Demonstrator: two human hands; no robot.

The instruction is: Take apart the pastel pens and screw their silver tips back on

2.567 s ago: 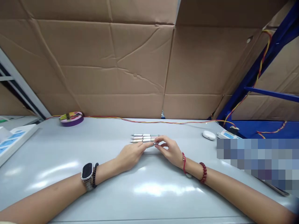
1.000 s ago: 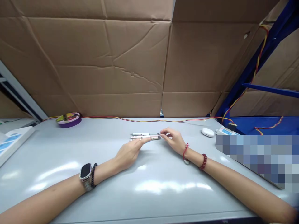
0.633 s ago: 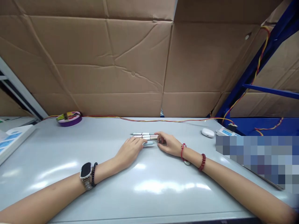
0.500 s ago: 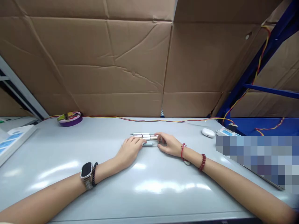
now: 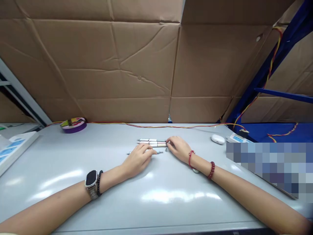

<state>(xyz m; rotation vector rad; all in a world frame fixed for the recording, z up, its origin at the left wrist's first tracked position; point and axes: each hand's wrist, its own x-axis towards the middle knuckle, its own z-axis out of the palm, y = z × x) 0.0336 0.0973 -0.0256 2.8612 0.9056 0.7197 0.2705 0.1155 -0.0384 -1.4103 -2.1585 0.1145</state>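
Left hand point(image 5: 138, 159) flat, fingers loose on blue pen point(image 5: 156, 152) | right hand point(image 5: 178, 148) curled, fingertips touching pen row point(image 5: 151, 142) just behind | grey desk point(image 5: 156, 195) | cardboard wall point(image 5: 137, 65) behind

A purple tape roll point(image 5: 73, 124) and white earbud case point(image 5: 217, 139) lie apart.

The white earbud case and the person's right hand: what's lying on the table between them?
Nothing: in the head view, only bare grey table lies between the right hand and the white earbud case.
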